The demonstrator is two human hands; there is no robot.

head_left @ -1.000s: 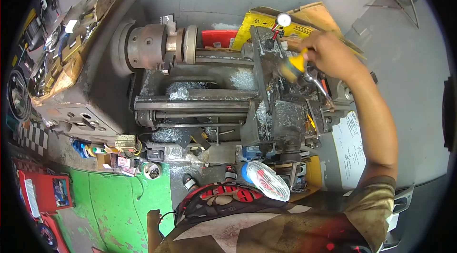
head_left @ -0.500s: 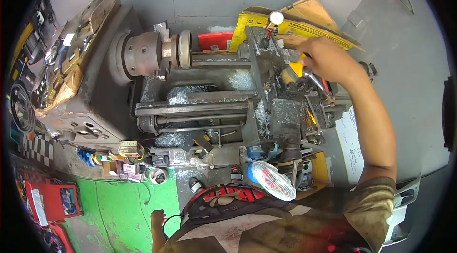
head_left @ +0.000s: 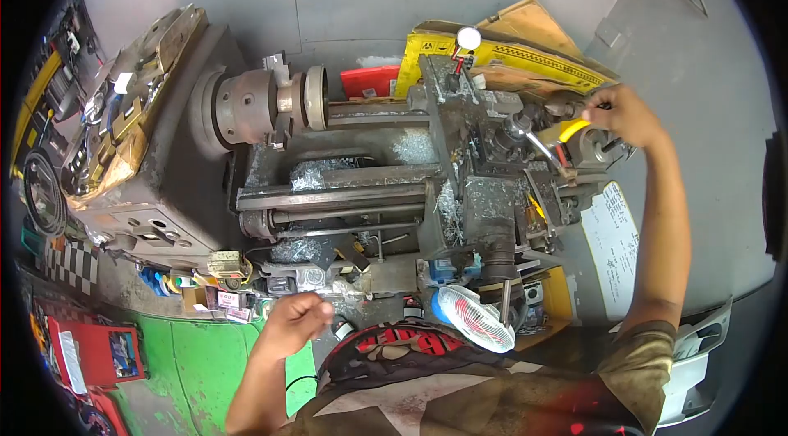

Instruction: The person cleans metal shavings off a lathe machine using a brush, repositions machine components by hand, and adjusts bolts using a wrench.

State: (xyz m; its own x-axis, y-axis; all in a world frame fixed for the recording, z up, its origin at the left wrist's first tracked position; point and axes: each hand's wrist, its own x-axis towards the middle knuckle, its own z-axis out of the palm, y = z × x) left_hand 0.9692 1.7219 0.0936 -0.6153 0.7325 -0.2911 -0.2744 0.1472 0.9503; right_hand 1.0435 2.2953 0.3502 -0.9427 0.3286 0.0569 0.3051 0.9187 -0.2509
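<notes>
Tools (head_left: 123, 104) are heaped at the upper left, on top of the headstock (head_left: 176, 120), with the chuck (head_left: 249, 106) just right of that. Left hand (head_left: 300, 323) is lower left of center, in front of the machine, nearest the lathe's front edge; fingers are half curled, and I can't tell if anything's tucked in there. Metal shavings (head_left: 310, 176) sit in the lathe bed, more on the carriage (head_left: 492, 194). Fan (head_left: 478, 321) is lower center, dial gauge (head_left: 469, 38) upper center. Then there's the long chrome lever (head_left: 538, 145), angled right beside the yellow brush (head_left: 572, 131), which is right of center with its bristles hard to make out. Right hand (head_left: 625, 116) has its fingers closed on the handle, so I'd call this the brush-handling step, over by the tailstock (head_left: 593, 147). Moving it back left would call for a firm grip and some lift, imo, since the lever's kinda in the way.
</notes>
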